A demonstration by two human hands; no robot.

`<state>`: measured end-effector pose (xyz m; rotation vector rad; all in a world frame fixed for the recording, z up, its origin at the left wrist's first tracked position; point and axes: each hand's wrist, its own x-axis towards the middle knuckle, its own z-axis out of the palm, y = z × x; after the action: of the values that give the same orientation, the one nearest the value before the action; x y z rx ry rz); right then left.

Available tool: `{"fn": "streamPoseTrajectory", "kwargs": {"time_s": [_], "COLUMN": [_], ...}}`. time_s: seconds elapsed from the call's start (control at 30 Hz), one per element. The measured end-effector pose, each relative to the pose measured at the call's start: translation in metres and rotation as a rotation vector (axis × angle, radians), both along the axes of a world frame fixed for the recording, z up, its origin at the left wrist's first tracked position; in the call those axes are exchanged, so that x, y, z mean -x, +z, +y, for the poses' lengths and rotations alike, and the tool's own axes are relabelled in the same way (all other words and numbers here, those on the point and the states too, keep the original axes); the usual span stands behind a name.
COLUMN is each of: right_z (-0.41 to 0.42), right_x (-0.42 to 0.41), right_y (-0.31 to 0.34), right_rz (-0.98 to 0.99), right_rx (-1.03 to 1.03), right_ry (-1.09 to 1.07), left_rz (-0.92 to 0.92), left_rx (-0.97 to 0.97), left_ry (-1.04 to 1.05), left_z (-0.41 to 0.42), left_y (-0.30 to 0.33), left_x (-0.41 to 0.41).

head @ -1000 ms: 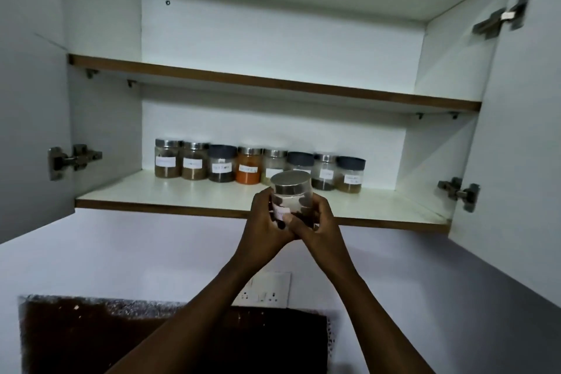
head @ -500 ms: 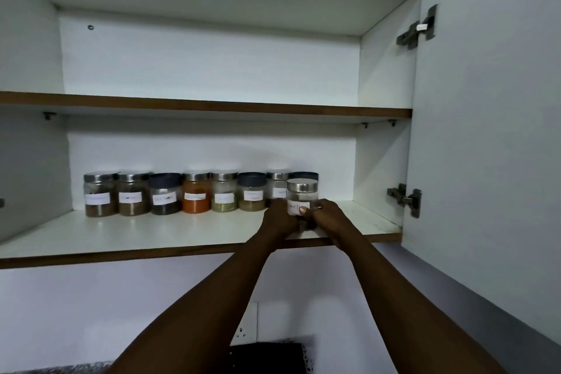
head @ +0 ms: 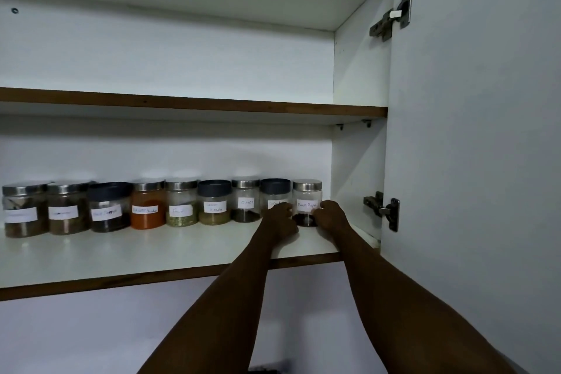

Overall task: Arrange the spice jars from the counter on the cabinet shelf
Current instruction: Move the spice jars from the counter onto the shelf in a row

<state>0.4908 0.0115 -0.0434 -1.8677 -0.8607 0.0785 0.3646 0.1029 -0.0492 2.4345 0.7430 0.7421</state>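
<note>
Black-pepper jar (head: 307, 203) stands upright at the right end of the jar row (head: 145, 206) on the lower shelf (head: 127, 255), just beside a dark-lidded jar (head: 275, 191). Left hand (head: 280, 220) and right hand (head: 331, 215) grasp it from either side, fingers curled round its lower half. Bare shelf lies between the jar and the cabinet side wall (head: 355, 179), and a broad strip runs in front of the row to the brown front edge (head: 151, 278). The open door (head: 473, 130) stands at the right.

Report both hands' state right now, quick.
Left hand: grips the Black Pepper jar on its left side.
Right hand: grips the same jar on its right side.
</note>
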Motion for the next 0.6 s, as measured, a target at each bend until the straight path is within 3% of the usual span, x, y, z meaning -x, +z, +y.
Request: {"fn": "streamPoseTrajectory", "kwargs": {"time_s": [0.33, 0.47, 0.6], "right_z": [0.016, 0.015, 0.018], "right_x": [-0.009, -0.010, -0.008], "right_y": [-0.009, -0.007, -0.007], "right_rz": [-0.079, -0.032, -0.163], "right_rx": [-0.127, -0.045, 0.001], "right_ry": [-0.136, -0.093, -0.065], "left_rz": [0.011, 0.034, 0.019], "left_rx": [0.002, -0.009, -0.010], "left_ry": [-0.031, -0.045, -0.066], "left_z": [0.003, 0.004, 0.006], "left_y": [-0.005, -0.005, -0.008], "left_x": [-0.015, -0.018, -0.020]}}
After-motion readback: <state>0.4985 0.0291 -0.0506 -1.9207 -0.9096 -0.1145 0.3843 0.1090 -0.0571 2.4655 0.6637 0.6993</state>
